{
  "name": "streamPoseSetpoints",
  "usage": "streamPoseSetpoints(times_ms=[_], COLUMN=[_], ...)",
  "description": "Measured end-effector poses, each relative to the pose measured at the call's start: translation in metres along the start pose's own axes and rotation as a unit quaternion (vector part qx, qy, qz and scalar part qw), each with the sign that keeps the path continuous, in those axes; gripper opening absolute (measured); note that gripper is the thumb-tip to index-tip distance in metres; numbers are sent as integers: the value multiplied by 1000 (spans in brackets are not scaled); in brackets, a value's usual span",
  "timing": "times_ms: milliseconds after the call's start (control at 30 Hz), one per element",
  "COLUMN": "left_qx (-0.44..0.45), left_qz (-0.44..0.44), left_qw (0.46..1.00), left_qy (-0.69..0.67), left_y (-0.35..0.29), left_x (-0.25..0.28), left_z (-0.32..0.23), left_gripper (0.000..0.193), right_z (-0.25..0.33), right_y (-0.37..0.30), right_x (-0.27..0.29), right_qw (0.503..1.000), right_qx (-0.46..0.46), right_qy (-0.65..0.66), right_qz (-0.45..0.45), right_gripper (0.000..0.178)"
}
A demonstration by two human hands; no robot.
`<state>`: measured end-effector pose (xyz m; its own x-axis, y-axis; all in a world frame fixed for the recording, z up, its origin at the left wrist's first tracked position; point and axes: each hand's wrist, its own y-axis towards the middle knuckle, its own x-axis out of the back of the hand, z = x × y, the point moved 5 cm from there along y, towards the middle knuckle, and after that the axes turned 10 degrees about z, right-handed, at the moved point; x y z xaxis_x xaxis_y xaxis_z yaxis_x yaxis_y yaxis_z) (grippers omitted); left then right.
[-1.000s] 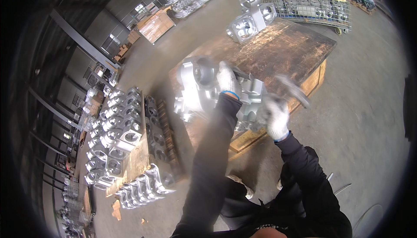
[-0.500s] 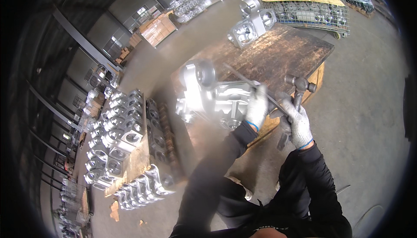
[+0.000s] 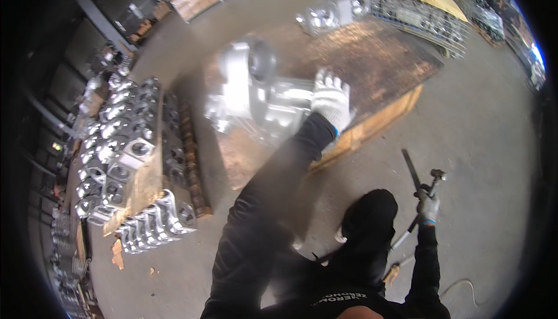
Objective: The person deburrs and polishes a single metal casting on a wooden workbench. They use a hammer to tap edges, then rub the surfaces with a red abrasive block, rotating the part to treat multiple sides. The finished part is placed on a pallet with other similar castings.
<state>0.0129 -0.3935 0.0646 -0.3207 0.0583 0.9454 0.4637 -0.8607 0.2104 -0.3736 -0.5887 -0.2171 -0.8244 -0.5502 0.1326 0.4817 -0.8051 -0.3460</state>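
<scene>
My left hand, in a white knit glove, is open with its fingers stretched out over the right end of a shiny cast metal part. Whether its palm presses on the part or on the worn wooden table cannot be told. Off to the right, away from the table, my right hand is closed around a hammer and a long, flat, dark file-like bar together. The cast part, blurred, has a round bored end standing up at its left.
Another cast part stands at the table's far end. Behind it is a wire cage of metal parts. Rows of castings sit on a pallet to the left. A hose lies on the floor at lower right.
My right hand has swung down and right, away from the table, with the hammer and bar. My left hand has let go of the bar and opened over the part. The view has shifted.
</scene>
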Motion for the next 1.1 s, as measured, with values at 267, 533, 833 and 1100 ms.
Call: streamPoseSetpoints(times_ms=[267, 533, 833, 1100], left_qx=[65, 63, 70, -37], left_qz=[-45, 47, 63, -41], left_qw=[993, 990, 984, 966], left_qy=[94, 119, 151, -252], left_y=[21, 29, 30, 3], left_x=[-28, -26, -27, 6], left_z=[-6, -4, -2, 26], left_gripper=[45, 46, 52, 39], right_z=[-245, -313, -342, -179], right_y=[1, -47, -54, 53], right_x=[35, 32, -25, -47], right_qw=[952, 887, 876, 957], right_qx=[-253, -342, -301, -23], right_qy=[-19, -296, -369, -175], right_qz=[-171, -96, -78, -229], right_gripper=[43, 43, 78, 46])
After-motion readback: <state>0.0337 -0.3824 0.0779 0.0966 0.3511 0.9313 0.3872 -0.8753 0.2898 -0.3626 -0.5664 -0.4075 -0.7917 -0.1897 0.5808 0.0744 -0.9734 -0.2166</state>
